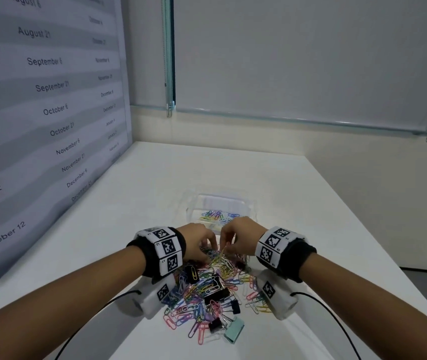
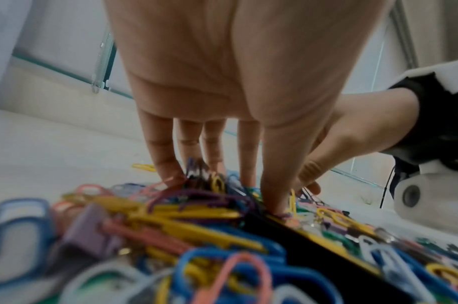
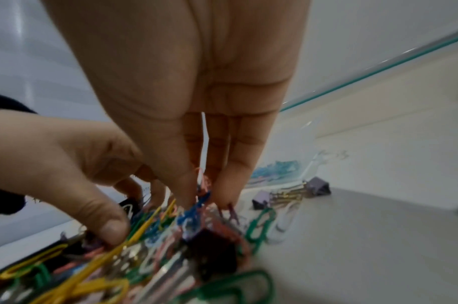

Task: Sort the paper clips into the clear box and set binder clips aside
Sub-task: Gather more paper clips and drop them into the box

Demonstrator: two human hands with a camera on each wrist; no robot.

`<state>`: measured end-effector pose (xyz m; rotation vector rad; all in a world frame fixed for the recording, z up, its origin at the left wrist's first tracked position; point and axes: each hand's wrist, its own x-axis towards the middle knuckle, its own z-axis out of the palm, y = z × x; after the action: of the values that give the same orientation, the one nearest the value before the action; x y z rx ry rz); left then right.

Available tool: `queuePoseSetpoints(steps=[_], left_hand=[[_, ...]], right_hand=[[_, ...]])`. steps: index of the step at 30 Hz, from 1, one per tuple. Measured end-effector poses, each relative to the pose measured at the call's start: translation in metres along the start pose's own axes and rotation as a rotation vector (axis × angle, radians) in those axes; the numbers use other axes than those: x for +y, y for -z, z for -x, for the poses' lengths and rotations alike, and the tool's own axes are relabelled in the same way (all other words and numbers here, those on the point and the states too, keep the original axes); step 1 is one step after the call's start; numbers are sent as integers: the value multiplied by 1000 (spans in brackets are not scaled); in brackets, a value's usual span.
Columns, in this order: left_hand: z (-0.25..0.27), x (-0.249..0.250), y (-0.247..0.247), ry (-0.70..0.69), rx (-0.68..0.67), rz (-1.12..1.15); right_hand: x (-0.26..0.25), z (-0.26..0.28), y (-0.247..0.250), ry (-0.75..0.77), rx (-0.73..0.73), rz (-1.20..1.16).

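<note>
A heap of coloured paper clips (image 1: 202, 289) lies on the white table (image 1: 155, 183), with black binder clips (image 1: 216, 294) and a mint binder clip (image 1: 235, 329) mixed in. Behind it stands the clear box (image 1: 220, 202), holding some paper clips. Both hands work at the heap's far edge. My left hand (image 1: 202, 245) reaches down into the heap, its thumb and curled fingers (image 2: 165, 164) closing round a bunch of clips. My right hand (image 3: 205, 197) pinches a few pink and blue paper clips between thumb and fingers. Two purple binder clips (image 3: 318, 186) lie beside the clear box (image 3: 313, 162).
A wall panel printed with dates (image 1: 38, 100) rises along the table's left side. Blinds and a glass edge close the back. The table's right edge (image 1: 363, 229) drops off. Black cables (image 1: 90, 315) trail from both wrist cameras toward me.
</note>
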<state>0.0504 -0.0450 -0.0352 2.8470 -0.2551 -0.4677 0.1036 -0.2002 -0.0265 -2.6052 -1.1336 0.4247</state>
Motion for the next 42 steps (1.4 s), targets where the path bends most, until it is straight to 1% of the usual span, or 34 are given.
queuePoseSetpoints(steps=[3, 7, 9, 13, 17, 20, 23, 25, 28, 30, 32, 34, 36, 37, 39, 41, 42], left_hand=[[-1, -1, 1, -6, 33, 88], [-5, -7, 4, 13, 136, 150], [-7, -11, 8, 18, 197, 243], [-10, -21, 19, 58, 322, 509], [-17, -30, 28, 84, 391, 667], [-20, -30, 34, 103, 426, 829], [-23, -22, 39, 120, 432, 1132], [-30, -20, 40, 170, 436, 1192], [-38, -19, 38, 235, 413, 1119], [-38, -18, 38, 226, 404, 1083], [-34, -18, 40, 178, 417, 1038], [-29, -20, 40, 158, 428, 931], [-23, -25, 40, 162, 404, 761], [-19, -27, 40, 157, 367, 668], [-11, -30, 37, 132, 233, 470], [-3, -29, 34, 98, 86, 274], [-1, -27, 31, 86, 40, 201]], right_hand=[[5, 0, 7, -29, 43, -66], [9, -3, 11, -82, 71, -166], [9, -3, 9, -79, 53, -140], [4, -4, -4, -60, -58, -6], [1, -7, -8, -27, -65, -10], [2, -6, -1, -12, -39, -57], [4, -5, 12, -56, 27, -172], [7, -7, 21, -71, 108, -236], [14, -13, 33, -107, 230, -259], [17, -18, 38, -140, 304, -260], [19, -22, 41, -161, 363, -255], [19, -24, 41, -172, 381, -222], [18, -24, 40, -159, 370, -197], [18, -23, 39, -141, 360, -193], [16, -19, 34, -93, 314, -193], [14, -15, 28, -42, 243, -169], [12, -12, 25, -25, 198, -156]])
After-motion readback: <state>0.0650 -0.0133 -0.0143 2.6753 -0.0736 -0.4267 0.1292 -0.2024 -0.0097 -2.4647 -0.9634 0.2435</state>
